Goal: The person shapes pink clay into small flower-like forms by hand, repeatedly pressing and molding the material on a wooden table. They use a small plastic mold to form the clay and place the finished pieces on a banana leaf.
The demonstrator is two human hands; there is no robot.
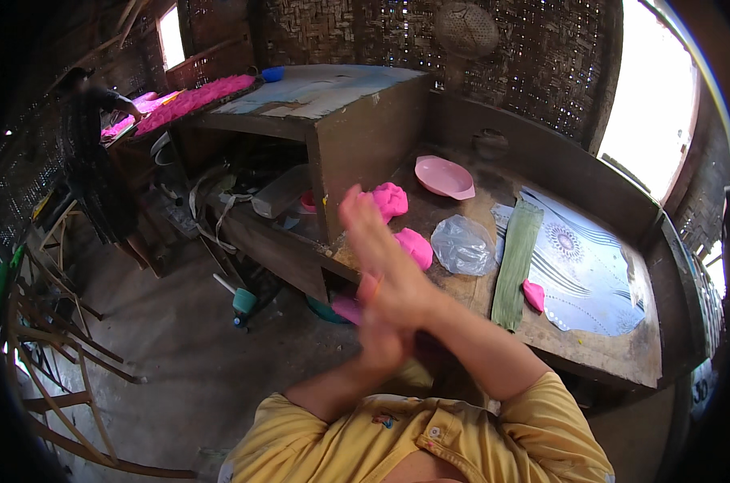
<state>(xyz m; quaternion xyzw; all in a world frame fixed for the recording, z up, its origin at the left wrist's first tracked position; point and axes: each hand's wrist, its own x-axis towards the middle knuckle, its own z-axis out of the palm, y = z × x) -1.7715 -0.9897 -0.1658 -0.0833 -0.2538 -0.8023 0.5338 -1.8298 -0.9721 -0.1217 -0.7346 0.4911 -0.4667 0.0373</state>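
My right hand [393, 270] is stretched flat, fingers pointing up and away, its fingertips blurred by motion. Pressed against it from below is my left hand [379, 340], whose fingers are mostly hidden. A small pinkish patch shows between the hands; I cannot tell whether it is dough or fingertips. Just beyond them, on the wooden worktop [453, 294], sit a bright pink dough-like lump [391, 201] and another pink lump [414, 248]. A smaller pink piece [534, 295] lies beside a long green leaf strip [516, 266].
A clear plastic bag [464, 245] and a pink dish [445, 177] stand on the worktop, near a blue patterned sheet [584, 270]. At left, a wooden cabinet [369, 141] rises. A person [95, 153] stands at a pink-covered table [194, 101]. Wooden frames [67, 398] line the left edge.
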